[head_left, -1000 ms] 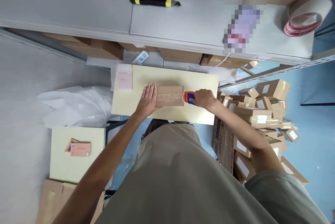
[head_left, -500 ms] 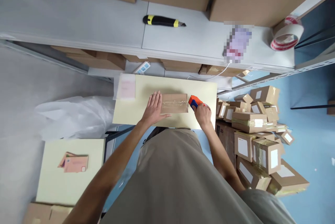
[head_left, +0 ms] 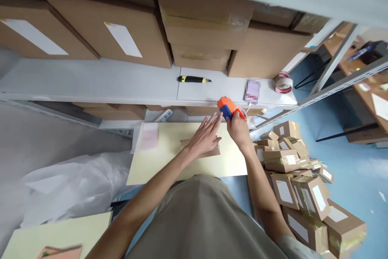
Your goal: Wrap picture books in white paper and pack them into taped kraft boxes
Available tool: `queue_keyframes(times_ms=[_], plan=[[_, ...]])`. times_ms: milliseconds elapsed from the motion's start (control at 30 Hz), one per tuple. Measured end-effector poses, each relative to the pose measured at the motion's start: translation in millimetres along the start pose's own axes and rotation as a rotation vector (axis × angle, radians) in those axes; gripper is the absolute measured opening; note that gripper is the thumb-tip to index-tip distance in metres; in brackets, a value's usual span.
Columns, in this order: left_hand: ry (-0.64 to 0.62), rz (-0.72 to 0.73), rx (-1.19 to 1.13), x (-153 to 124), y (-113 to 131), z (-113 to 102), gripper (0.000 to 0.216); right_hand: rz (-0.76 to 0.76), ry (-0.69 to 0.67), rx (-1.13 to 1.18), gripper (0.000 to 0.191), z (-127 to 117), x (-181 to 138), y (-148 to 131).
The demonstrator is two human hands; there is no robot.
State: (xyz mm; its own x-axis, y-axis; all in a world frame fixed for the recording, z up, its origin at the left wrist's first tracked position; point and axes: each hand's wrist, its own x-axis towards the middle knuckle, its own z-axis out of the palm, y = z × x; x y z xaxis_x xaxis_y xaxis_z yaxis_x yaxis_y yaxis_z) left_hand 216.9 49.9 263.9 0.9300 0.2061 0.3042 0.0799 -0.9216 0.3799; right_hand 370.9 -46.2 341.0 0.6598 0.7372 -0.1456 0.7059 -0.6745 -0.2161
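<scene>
A small flat cardboard box [head_left: 209, 153] lies on the pale yellow tabletop [head_left: 148, 166], partly covered by my left hand and forearm. My left hand [head_left: 207, 135] is over the box with its fingers stretched out toward the tape dispenser; whether it touches the box I cannot tell. An orange and blue tape dispenser [head_left: 227, 107] is in the grip of my right hand [head_left: 239, 129], raised beyond the box at the back right of the tabletop. The blue part of the dispenser is close to my left fingertips.
On the grey shelf [head_left: 130, 83] lie a yellow and black utility knife [head_left: 194, 79], a blurred-out phone-like item [head_left: 252, 91] and a tape roll [head_left: 284, 83]. Cardboard boxes [head_left: 281, 160] are piled on the floor at right. Plastic sheeting [head_left: 81, 182] lies at left.
My right hand has lifted the tape dispenser away from the box's right end. My left hand has moved right across the box toward the dispenser. The view has tilted up.
</scene>
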Motion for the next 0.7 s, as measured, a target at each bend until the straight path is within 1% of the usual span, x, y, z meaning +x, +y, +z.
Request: queue_keyframes(times_ms=[100,167,267,333,367,433,500,533,567,633,700], plan=[[0.079,0.025,-0.003,45.6,-9.7,-21.2,0.107,-0.092,0.095,-0.044,0.041,-25.1,38.8,-23.9],[0.120,0.029,-0.004,65.3,-17.0,-30.2,0.104,-0.127,0.113,-0.086,0.043,-32.7,64.6,-35.9],[0.155,0.033,-0.032,75.3,-25.8,-37.1,0.093,-0.141,0.109,-0.121,0.047,-30.9,96.2,-44.6],[0.159,0.006,-0.080,68.0,-30.8,-39.4,0.083,-0.146,0.135,-0.118,0.049,-24.6,107.9,-43.0],[0.150,-0.028,-0.111,59.8,-33.6,-39.9,0.076,-0.149,0.172,-0.111,0.050,-20.6,109.6,-39.9],[0.122,-0.148,-0.172,33.9,-40.5,-38.7,0.058,-0.148,0.282,-0.086,0.054,-10.0,103.3,-29.8],[0.106,-0.313,-0.228,-4.2,-48.6,-32.8,0.038,-0.126,0.392,-0.038,0.057,6.5,84.0,-15.5],[0.122,-0.402,-0.259,-27.0,-52.3,-27.5,0.032,-0.113,0.421,-0.004,0.057,18.0,70.1,-7.5],[0.147,-0.485,-0.301,-51.1,-55.2,-20.7,0.027,-0.106,0.418,0.033,0.057,31.7,53.9,0.7],[0.213,-0.663,-0.392,-99.4,-57.2,-3.8,0.019,-0.071,0.325,0.120,0.058,64.6,17.8,15.8],[0.300,-0.867,-0.466,-140.2,-53.9,14.8,0.017,0.008,0.134,0.203,0.059,99.7,-18.6,26.0]])
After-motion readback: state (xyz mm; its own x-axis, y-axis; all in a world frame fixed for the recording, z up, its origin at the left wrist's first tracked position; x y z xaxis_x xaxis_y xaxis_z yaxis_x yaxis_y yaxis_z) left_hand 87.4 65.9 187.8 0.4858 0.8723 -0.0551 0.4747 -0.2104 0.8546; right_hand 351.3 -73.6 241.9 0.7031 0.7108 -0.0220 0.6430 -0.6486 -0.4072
